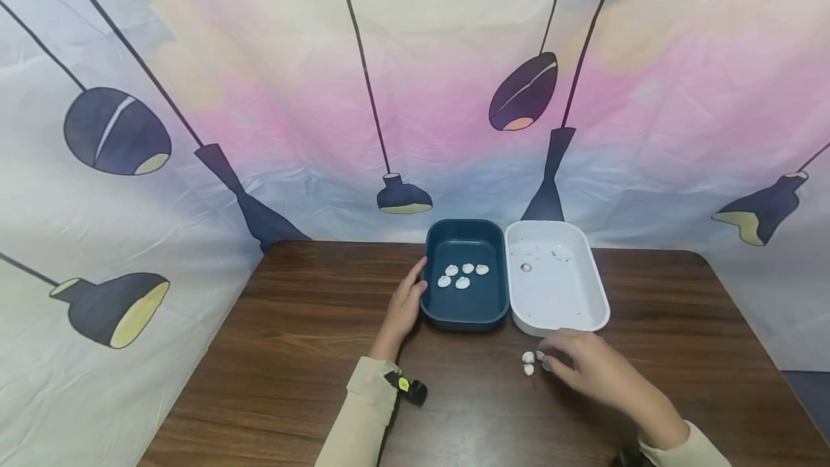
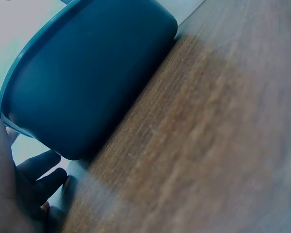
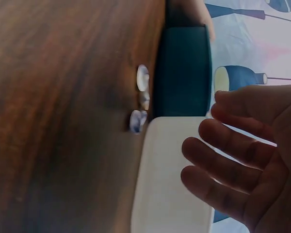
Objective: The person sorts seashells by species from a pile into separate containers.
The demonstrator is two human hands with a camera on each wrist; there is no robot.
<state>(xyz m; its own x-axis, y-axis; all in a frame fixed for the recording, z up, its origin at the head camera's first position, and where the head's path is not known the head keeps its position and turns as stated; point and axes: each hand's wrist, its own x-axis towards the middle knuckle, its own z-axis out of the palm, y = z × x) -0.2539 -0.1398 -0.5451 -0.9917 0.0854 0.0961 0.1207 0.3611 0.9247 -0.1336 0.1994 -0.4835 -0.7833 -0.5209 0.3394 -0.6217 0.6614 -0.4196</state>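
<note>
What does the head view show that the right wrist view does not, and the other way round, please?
Only the head view: the insides of both trays, with five white pieces in the teal tray and a small piece in the white tray; also the left sleeve.

Only the right wrist view: the palm side of the right hand.

Both: the right hand itself, the trays' outer walls, the loose pieces on the table, and the backdrop.

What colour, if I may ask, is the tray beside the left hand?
That tray is dark teal, clearest in the head view.
</note>
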